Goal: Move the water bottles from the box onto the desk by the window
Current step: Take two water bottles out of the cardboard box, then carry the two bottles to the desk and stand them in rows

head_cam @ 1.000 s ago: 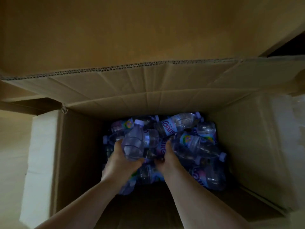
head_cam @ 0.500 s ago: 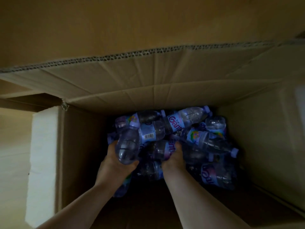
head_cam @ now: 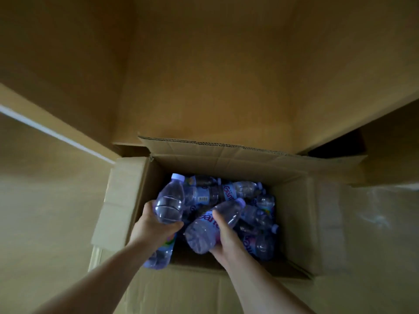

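An open cardboard box [head_cam: 299,214] stands on the floor below me, with several clear plastic water bottles [head_cam: 258,211] with pale purple caps piled inside. My left hand [head_cam: 152,225] grips one bottle [head_cam: 170,200] around its middle, cap pointing away from me, lifted over the box's left side. My right hand [head_cam: 226,239] grips a second bottle [head_cam: 210,225] by its labelled middle, cap pointing up and right, just above the pile. The desk and the window are out of view.
The box's flaps lie open: left flap [head_cam: 118,200], far flap [head_cam: 249,155], right flap [head_cam: 328,223], near flap [head_cam: 181,291]. It sits in a room corner with plain walls [head_cam: 204,75]. A dark gap [head_cam: 340,146] shows behind the box at the right.
My view has risen well away from the box. My right hand has taken hold of a bottle and lifted it off the pile; my left hand has raised its bottle higher.
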A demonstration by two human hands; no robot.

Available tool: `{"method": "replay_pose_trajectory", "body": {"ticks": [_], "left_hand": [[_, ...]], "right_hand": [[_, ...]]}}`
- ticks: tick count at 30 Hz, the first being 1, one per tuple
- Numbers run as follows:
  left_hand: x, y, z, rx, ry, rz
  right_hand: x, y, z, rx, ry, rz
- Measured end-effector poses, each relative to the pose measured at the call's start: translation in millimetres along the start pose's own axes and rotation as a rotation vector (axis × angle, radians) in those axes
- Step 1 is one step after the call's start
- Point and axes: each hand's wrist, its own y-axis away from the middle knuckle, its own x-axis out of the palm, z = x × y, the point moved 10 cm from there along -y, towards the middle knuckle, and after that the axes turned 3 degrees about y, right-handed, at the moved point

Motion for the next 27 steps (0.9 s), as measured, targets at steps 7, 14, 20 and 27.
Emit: {"method": "replay_pose_trajectory", "body": {"ticks": [7,14,20,27], "left_hand": [[-92.6,104.7,2.9,-0.041,0.228,-0.164],[-210.0,211.8,25.4,-0.046,0.354,-0.368],[-298.6,290.5,60.2,-0.030,0.447,-0.561],[-404.1,356.0,118.6,-0.052,0.604,-0.804]], "right_hand": [[57.1,119.6,6.9,-0.141,0.628,-0.073],[161.4,244.7,-2.3,-0.453,1.088,-0.007],[262.4,334.1,-48.9,-0.661,1.387,0.149],[389.0,410.1,-158.5,-0.818,1.650,0.492]]}}
